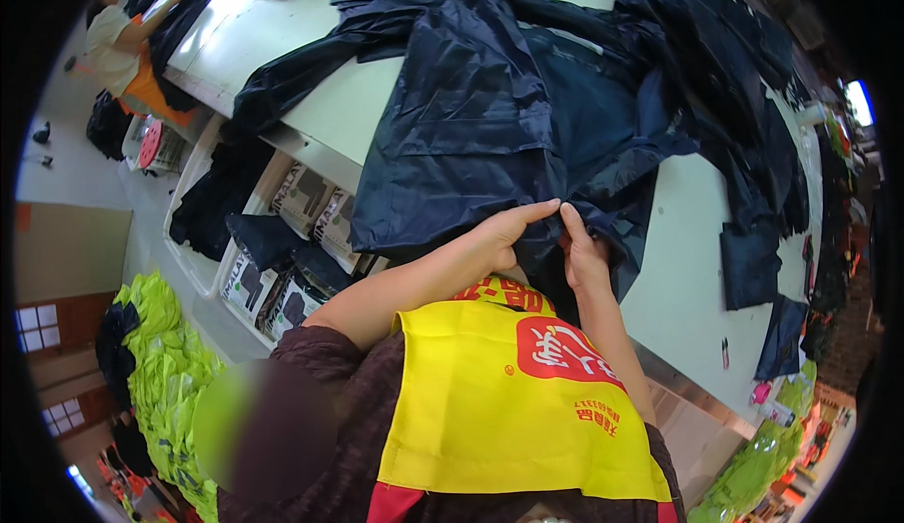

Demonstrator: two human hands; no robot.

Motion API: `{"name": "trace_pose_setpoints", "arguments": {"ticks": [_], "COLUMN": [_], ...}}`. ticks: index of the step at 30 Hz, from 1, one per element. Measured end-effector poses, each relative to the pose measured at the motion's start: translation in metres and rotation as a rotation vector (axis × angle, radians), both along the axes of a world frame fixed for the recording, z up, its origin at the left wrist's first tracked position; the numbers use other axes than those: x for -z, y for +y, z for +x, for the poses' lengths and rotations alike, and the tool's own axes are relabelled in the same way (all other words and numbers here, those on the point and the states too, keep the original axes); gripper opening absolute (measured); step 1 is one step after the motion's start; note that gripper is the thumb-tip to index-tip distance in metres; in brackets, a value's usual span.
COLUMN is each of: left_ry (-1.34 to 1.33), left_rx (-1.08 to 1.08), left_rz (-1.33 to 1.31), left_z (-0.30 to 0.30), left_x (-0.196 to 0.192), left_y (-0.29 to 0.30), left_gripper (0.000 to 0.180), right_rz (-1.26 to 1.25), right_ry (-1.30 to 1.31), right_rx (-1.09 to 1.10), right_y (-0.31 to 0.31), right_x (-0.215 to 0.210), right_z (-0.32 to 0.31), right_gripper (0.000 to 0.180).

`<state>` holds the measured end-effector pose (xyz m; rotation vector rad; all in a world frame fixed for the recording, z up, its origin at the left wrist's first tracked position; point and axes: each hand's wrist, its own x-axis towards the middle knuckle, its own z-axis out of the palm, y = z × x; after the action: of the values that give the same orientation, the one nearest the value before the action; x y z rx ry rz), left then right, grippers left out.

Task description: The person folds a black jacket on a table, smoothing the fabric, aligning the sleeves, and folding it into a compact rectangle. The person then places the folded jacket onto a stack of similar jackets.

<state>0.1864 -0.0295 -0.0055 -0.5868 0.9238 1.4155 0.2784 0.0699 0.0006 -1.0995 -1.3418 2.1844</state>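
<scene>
A dark navy rain jacket [461, 118] lies spread on the pale table in front of me, one sleeve stretched out to the left. Its front opening faces me, and the right front panel is folded back to show the inside. My left hand [513, 229] pinches the lower front edge, thumb on top and fingers underneath. Close beside it, my right hand [584, 252] grips the same edge, its thumb almost meeting the left one. The fingertips of both hands are partly hidden by the cloth.
Piles of navy garments [697, 43] lie along the table's right and far sides. White bins [212, 264] at the left hold dark cloth and printed packages. Bright yellow-green garments [165, 372] are heaped at lower left. A co-worker [127, 43] handles dark cloth at far left.
</scene>
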Motion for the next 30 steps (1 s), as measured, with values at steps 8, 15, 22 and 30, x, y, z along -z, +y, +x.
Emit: {"name": "trace_pose_setpoints", "arguments": {"ticks": [8,15,22,30], "left_ry": [0.096,0.149,0.284,0.589], "left_rx": [-0.080,-0.050,-0.056,0.127], "left_rz": [0.128,0.292,0.213,0.051], "left_z": [0.004,0.011,0.017,0.023], "left_x": [-0.025,-0.021,-0.020,-0.004], "left_y": [0.000,0.008,0.012,0.010], "left_gripper": [0.020,0.013,0.015,0.037], "right_rz": [-0.274,-0.335,-0.363,-0.302], "right_ry": [0.148,0.260,0.211,0.173], "right_rx": [0.112,0.045,0.068,0.179], "right_y": [0.017,0.009,0.010,0.006], "right_x": [-0.010,-0.012,0.002,-0.002], "right_z": [0.031,0.037,0.038,0.029], "right_gripper": [0.016,0.014,0.013,0.013]}}
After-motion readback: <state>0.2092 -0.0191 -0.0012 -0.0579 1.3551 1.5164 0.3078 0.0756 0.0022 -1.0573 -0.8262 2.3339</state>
